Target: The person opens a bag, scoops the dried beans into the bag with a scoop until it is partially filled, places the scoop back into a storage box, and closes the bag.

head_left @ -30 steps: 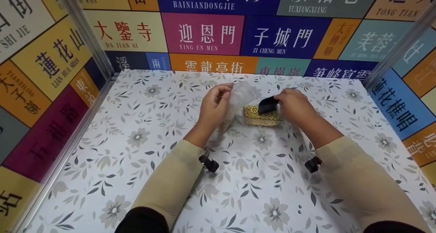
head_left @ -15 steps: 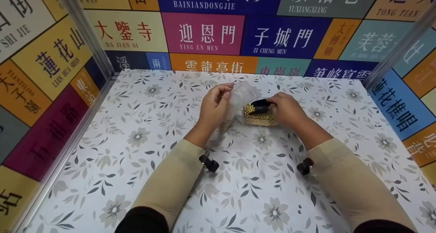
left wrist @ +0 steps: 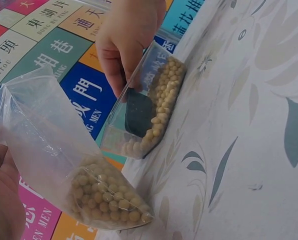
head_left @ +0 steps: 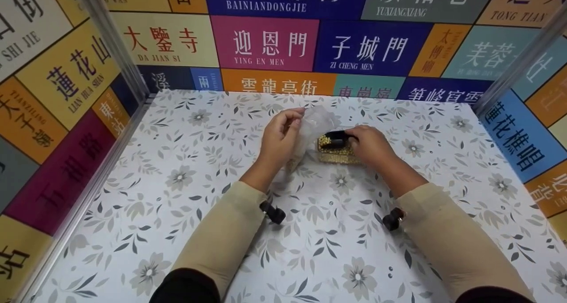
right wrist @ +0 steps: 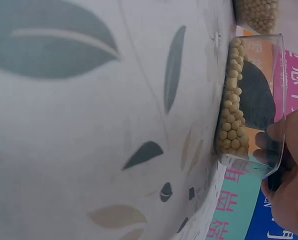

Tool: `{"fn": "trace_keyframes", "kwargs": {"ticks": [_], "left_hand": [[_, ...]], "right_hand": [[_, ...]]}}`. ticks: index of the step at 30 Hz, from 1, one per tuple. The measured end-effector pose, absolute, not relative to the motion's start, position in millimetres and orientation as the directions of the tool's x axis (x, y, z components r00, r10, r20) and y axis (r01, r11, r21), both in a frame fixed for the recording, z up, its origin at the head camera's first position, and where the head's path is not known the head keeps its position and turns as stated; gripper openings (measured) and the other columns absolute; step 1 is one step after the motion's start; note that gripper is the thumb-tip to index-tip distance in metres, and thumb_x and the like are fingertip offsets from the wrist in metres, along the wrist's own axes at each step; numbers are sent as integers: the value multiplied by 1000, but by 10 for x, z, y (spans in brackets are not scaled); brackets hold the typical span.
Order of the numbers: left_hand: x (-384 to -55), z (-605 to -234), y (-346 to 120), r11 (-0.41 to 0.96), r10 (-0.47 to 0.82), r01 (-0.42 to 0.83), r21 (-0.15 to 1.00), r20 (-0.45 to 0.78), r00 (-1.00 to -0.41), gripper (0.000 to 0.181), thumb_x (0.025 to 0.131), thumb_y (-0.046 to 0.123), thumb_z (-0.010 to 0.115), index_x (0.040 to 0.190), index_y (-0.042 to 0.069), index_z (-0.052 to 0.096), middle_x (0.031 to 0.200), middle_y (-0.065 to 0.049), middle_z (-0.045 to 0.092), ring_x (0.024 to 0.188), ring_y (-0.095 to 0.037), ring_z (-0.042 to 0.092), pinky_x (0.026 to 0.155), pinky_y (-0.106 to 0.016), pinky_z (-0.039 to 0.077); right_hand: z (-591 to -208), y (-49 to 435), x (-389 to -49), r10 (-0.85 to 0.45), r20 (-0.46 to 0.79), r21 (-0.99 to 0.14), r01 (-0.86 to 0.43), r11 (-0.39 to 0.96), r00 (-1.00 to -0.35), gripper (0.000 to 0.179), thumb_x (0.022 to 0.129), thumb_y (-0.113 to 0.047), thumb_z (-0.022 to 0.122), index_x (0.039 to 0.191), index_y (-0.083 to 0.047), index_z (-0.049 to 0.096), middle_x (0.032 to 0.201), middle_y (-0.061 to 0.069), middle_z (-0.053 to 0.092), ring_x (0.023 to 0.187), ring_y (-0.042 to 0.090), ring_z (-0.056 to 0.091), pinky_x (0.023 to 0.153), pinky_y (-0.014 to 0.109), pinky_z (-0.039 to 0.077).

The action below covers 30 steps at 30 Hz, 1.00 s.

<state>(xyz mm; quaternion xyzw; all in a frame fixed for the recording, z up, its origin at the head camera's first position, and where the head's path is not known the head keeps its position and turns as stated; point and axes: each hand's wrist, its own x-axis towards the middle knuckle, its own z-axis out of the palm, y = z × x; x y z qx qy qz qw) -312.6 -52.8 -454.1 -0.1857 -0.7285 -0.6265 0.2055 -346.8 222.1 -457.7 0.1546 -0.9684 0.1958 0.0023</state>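
Note:
My left hand [head_left: 280, 137] holds the upper edge of a clear plastic bag [head_left: 313, 119], which stands upright on the table. Soybeans [left wrist: 104, 195] fill the bottom of the bag, as the left wrist view shows. To the right of the bag is a clear rectangular container [right wrist: 280, 65] with soybeans [right wrist: 232, 120] in its lower part. With my right hand [head_left: 373, 145] I grip the handle of a black scoop [head_left: 335, 139]. The scoop's blade is inside the container, down at the soybeans; its front edge is hard to make out.
A white tablecloth [head_left: 310, 232] with grey flowers and leaves covers the table. Colourful panels with printed characters [head_left: 266, 44] rise behind it and along both sides. Small black devices [head_left: 273, 213] are strapped at both wrists.
My right hand has moved left and down, and the scoop has gone from over the container's right part to its left part, lower at the soybeans. My left hand and the bag look unchanged.

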Motion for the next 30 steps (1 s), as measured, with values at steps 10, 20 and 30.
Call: {"fn": "trace_keyframes", "kwargs": {"ticks": [10,20,30], "left_hand": [[-3136,-4556,-519,125,21,538,834,540,-842,19,111,17,57,119,3,68,138,-7,72,131,-17,67,110,-31,55],[-3136,-4559,-518,124,25,531,838,533,-846,18,111,17,57,119,5,68,137,-6,72,129,-14,66,109,-29,56],[-3141,-4566,-524,129,22,539,833,541,-841,18,110,16,57,119,4,68,137,-6,72,129,-14,66,110,-29,55]], "right_hand": [[-4614,2247,-3465,-302,91,-461,-309,832,-949,41,109,-7,54,149,-7,62,148,22,63,143,42,55,123,58,43],[-4650,2251,-3469,-269,71,-519,-266,812,-960,40,110,-11,56,149,-9,63,152,21,61,146,41,53,125,59,40],[-4641,2334,-3376,-210,78,-686,-205,698,-975,41,111,-16,55,152,-12,61,159,18,54,153,39,46,126,58,39]]}}
